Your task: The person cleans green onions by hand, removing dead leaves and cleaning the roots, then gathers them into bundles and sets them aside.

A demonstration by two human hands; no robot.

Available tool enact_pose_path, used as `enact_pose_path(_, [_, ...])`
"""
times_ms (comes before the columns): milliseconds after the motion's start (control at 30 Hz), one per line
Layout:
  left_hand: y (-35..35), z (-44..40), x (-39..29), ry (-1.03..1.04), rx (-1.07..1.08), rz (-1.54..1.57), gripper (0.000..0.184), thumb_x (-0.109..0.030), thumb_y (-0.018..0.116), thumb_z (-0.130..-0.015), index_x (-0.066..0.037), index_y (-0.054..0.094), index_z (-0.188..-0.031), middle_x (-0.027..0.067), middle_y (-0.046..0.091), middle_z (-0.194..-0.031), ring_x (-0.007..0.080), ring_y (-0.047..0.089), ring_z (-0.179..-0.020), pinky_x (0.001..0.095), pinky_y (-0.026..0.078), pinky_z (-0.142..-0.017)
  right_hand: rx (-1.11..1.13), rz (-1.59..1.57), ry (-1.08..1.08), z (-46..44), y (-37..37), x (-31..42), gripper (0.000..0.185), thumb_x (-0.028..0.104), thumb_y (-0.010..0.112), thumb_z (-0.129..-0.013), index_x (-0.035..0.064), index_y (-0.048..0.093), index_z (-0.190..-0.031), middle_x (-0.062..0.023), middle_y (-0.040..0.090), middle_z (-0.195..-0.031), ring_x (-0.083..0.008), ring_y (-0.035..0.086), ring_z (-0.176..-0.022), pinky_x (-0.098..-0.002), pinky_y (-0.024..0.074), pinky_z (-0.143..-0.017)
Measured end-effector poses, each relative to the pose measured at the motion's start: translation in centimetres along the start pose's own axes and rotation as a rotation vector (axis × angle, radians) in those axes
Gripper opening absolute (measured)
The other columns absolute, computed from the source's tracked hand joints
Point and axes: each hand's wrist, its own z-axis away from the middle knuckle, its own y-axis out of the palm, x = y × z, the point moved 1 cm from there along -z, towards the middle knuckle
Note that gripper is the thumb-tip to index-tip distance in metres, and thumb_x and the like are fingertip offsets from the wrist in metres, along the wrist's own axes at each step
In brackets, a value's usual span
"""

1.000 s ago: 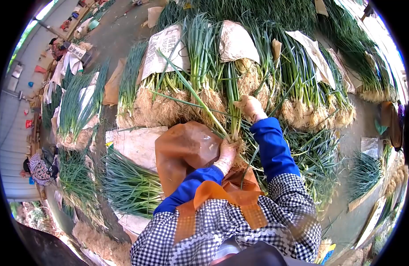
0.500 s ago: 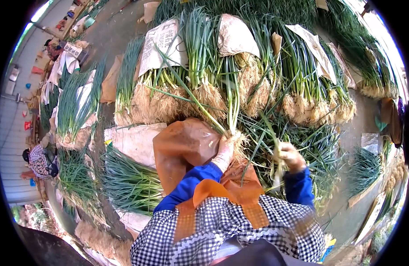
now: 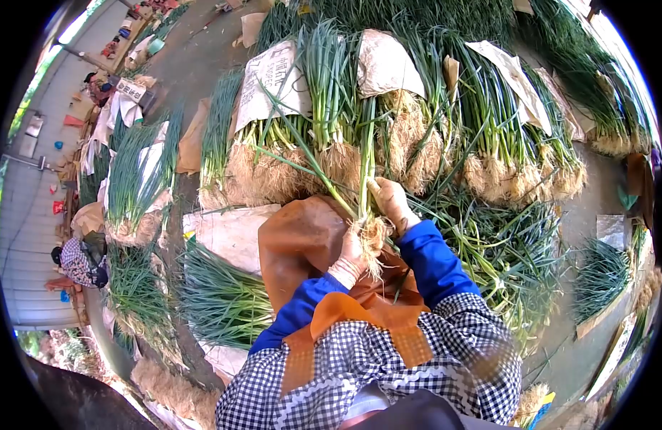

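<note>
A small bunch of green onions (image 3: 366, 161) stands roots-down over my lap, its leaves reaching away toward the rows. My left hand (image 3: 351, 247) is closed round the base of the bunch, beside the pale, tangled roots (image 3: 374, 235). On the right side of the stalks my right hand (image 3: 391, 201) has thumb and fingers pinched on the green onions just above the roots. Beneath both hands lies a brown apron (image 3: 302, 233) spread over my knees.
Bundled green onions (image 3: 338, 93) line up ahead, some under white sacks (image 3: 273, 82). Loose green leaves (image 3: 488, 244) are heaped at right. More green onions (image 3: 227, 297) lie at left beside a pale sack (image 3: 230, 233). Another person (image 3: 80, 259) is at far left.
My right hand has moved left from over the leaf heap to the bunch, and the pale strip in it is gone. My left hand keeps its hold. The view has shifted slightly.
</note>
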Motion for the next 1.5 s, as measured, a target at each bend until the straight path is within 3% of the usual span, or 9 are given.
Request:
enact_pose_path(167, [-0.9,-0.8,1.2,0.361,-0.488,-0.044,0.024,-0.025,0.052,-0.086,-0.003,0.06,-0.092,0.0081,0.064,-0.08,0.0184,0.06,-0.062,0.0281,0.049,-0.049,-0.167,0.617,-0.2,4.8,-5.1,3.6,0.034,0.035,0.053,-0.085,0.0089,0.052,-0.063,-0.0141,0.054,-0.059,-0.0341,0.055,-0.056,-0.0405,0.044,-0.052])
enact_pose_path(433, [-1.7,-1.6,0.6,0.317,-0.356,0.033,0.028,-0.03,0.05,-0.086,-0.003,0.059,-0.092,0.007,0.06,-0.073,0.0151,0.057,-0.057,0.0234,0.043,-0.038,0.228,-0.286,0.406,9.8,-14.5,-3.5,0.033,0.033,0.052,-0.089,0.007,0.062,-0.07,0.0013,0.054,-0.054,-0.0065,0.047,-0.046,-0.0226,0.0347,-0.042])
enact_pose_path(500, [-3.0,-2.1,0.7,0.297,-0.35,0.061,0.029,-0.03,0.05,-0.086,-0.003,0.059,-0.091,0.0074,0.06,-0.072,0.0156,0.056,-0.055,0.0231,0.042,-0.039,0.001,1.108,0.48,9.3,-17.9,-9.5,0.027,0.034,0.056,-0.086,0.0094,0.066,-0.086,-0.0026,0.059,-0.059,-0.0088,0.054,-0.051,-0.024,0.0415,-0.047])
enact_pose_path(600, [-1.0,-2.3,0.7,0.346,-0.43,0.006,0.029,-0.031,0.05,-0.086,-0.004,0.06,-0.091,0.0073,0.061,-0.073,0.0169,0.054,-0.051,0.0247,0.042,-0.039,-0.184,0.754,0.154,7.2,-15.1,-4.5,0.036,0.037,0.061,-0.08,0.0102,0.061,-0.104,-0.0137,0.065,-0.086,-0.0305,0.062,-0.081,-0.035,0.0498,-0.072])
enact_pose_path(767, [-0.6,-1.9,1.6,0.297,-0.465,0.048,0.025,-0.03,0.05,-0.086,-0.007,0.061,-0.089,0.005,0.062,-0.073,0.0166,0.054,-0.052,0.0272,0.041,-0.039,-0.028,-0.448,0.115,1.3,-2.1,-1.4,0.029,0.033,0.053,-0.089,0.0052,0.058,-0.085,-0.0029,0.058,-0.063,-0.0177,0.053,-0.053,-0.0309,0.0432,-0.051])
enact_pose_path(967, [-1.7,-1.9,1.6,0.232,-0.15,0.065,0.022,-0.028,0.049,-0.086,-0.009,0.061,-0.086,0.0037,0.059,-0.068,0.0169,0.051,-0.049,0.0294,0.04,-0.039,-0.09,0.616,-0.415,6.8,-3.6,3.8,0.025,0.029,0.055,-0.085,0.0087,0.057,-0.072,-0.0102,0.054,-0.06,-0.0282,0.054,-0.054,-0.0369,0.0424,-0.051])
enact_pose_path(1167, [-4.1,-2.9,1.2,0.215,-0.14,0.332,0.016,-0.02,0.052,-0.086,-0.006,0.057,-0.08,0.0037,0.056,-0.068,0.0189,0.055,-0.061,0.0295,0.048,-0.056,0.164,0.167,0.231,14.2,-13.1,1.8,0.025,0.029,0.057,-0.083,0.0072,0.065,-0.075,-0.0072,0.062,-0.061,-0.0218,0.057,-0.051,-0.0289,0.0471,-0.05])
enact_pose_path(1233, [-2.8,-2.8,2.2,0.297,-0.241,0.209,0.015,-0.018,0.053,-0.086,-0.005,0.058,-0.085,0.0057,0.058,-0.073,0.0194,0.058,-0.066,0.0305,0.051,-0.061,0.212,1.169,0.307,12.1,-15.8,-3.0,0.029,0.033,0.057,-0.083,0.0056,0.063,-0.074,-0.0109,0.061,-0.062,-0.0251,0.06,-0.055,-0.0318,0.0481,-0.052])
enact_pose_path(1500, [-2.1,-2.9,3.3,0.591,-0.312,-0.472,0.021,-0.005,0.054,-0.085,-0.007,0.054,-0.106,-0.0007,0.055,-0.091,0.011,0.053,-0.083,0.024,0.046,-0.074,0.012,0.843,-0.134,0.4,-5.3,3.1,0.032,0.041,0.06,-0.074,0.0094,0.065,-0.072,-0.0134,0.062,-0.065,-0.0311,0.062,-0.064,-0.0387,0.049,-0.06])
